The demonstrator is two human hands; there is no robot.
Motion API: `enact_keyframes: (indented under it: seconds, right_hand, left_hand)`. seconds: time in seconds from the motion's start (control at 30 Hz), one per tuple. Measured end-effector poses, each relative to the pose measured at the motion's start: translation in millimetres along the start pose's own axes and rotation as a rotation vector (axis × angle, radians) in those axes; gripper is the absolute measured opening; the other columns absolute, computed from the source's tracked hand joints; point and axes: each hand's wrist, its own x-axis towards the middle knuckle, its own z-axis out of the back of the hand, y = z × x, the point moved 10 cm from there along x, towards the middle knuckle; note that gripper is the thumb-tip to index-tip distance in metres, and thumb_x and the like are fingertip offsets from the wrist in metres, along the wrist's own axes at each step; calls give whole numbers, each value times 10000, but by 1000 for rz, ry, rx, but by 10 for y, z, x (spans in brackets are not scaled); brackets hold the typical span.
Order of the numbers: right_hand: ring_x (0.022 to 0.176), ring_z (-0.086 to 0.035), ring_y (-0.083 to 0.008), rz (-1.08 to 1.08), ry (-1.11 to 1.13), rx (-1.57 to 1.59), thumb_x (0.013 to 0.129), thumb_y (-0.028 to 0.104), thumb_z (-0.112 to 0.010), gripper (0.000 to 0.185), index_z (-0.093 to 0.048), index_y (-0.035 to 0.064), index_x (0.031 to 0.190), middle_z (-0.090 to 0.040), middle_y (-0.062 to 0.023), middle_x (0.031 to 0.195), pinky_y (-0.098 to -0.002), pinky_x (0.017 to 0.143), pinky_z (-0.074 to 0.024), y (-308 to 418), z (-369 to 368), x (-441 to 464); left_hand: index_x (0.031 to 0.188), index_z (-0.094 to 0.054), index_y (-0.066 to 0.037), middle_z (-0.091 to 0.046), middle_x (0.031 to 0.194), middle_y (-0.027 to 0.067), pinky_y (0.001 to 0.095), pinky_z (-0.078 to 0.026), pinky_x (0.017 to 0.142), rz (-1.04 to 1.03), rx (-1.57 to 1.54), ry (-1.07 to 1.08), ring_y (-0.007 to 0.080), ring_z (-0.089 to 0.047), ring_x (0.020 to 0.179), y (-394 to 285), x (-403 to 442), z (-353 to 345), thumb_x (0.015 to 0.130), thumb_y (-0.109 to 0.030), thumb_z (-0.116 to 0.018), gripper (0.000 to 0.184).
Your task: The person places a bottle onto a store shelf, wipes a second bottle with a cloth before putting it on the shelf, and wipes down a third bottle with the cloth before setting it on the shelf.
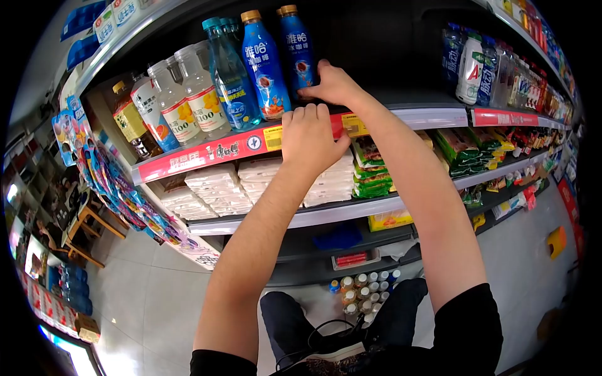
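Note:
Two blue bottles with orange caps stand on the upper shelf, a front one (265,69) and a rear one (296,53) to its right. My right hand (335,86) is at the lower right side of the rear bottle, its thumb across the base and its other fingers partly hidden behind. Below the front bottle, my left hand (307,138) is curled over the shelf edge (213,150), thumb against the label strip. Its fingertips are hidden. Left of the blue bottles are a teal-capped bottle (232,81) and clear bottles with yellow-fruit labels (204,100).
More bottles (470,69) stand at the shelf's right end. White packs (213,185) and green packets (373,169) fill the shelf below. Several capped bottles (364,292) stand on the floor near my legs. A wooden stool (94,219) is at the left.

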Motion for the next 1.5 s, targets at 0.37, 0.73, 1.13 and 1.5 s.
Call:
enact_keyframes:
  seconds: [0.37,0.73,1.13,1.5]
  right_hand:
    - [997,-656,-337,-22,7,-34,662,421,-806,787,-468,-68,1177,-652,-245,1057,-357,853,-530,-22,-49,34]
    - [989,-658,-339,-11,13,-1,686,412,-794,771,-465,-72,1187,-653,-250,1054,-363,855,-533,-22,-69,14]
    - [1013,-643,-362,13,29,-30,704,414,-773,735,-478,-44,1198,-643,-254,1084,-390,876,-521,0,-84,10]
    - [1015,-643,-365,17,23,-76,738,434,-752,724,-467,-38,1207,-641,-256,1091,-400,873,-524,10,-91,17]
  left_hand:
    - [855,-570,-39,-596,859,109,402,-408,815,10,-4,30,270,-574,856,5,3,-21,732,-375,-670,371]
    - [857,-569,-38,-596,864,111,400,-401,817,2,-2,23,268,-570,865,-5,1,-15,735,-377,-671,374]
    - [856,-572,-37,-595,859,112,398,-399,809,0,-7,-7,270,-566,858,-8,-2,-10,722,-371,-676,375]
    - [877,-576,-37,-599,874,116,410,-397,823,25,-30,29,277,-568,876,0,7,-14,712,-372,-673,386]
